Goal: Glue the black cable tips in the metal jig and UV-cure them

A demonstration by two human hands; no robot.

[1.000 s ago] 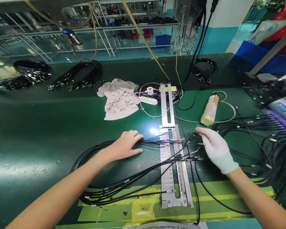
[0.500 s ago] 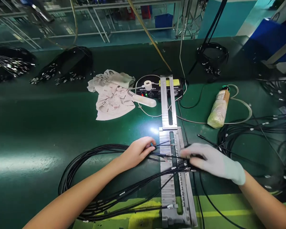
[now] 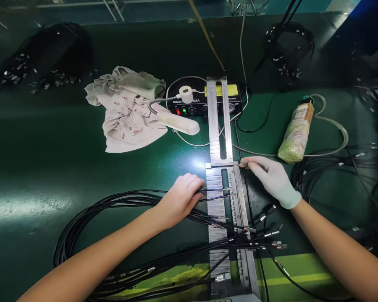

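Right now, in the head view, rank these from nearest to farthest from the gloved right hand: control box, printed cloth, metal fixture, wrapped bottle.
1. Metal fixture: just left of the gloved right hand.
2. Wrapped bottle: beyond the hand, slightly right.
3. Control box: farther back, left.
4. Printed cloth: left of the box.

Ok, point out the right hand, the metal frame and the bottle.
Right hand [image 3: 272,179]: head view, its gloved middle.
Metal frame [image 3: 214,207]: head view, its ridged strip.
Bottle [image 3: 295,131]: head view, its wrapped body.
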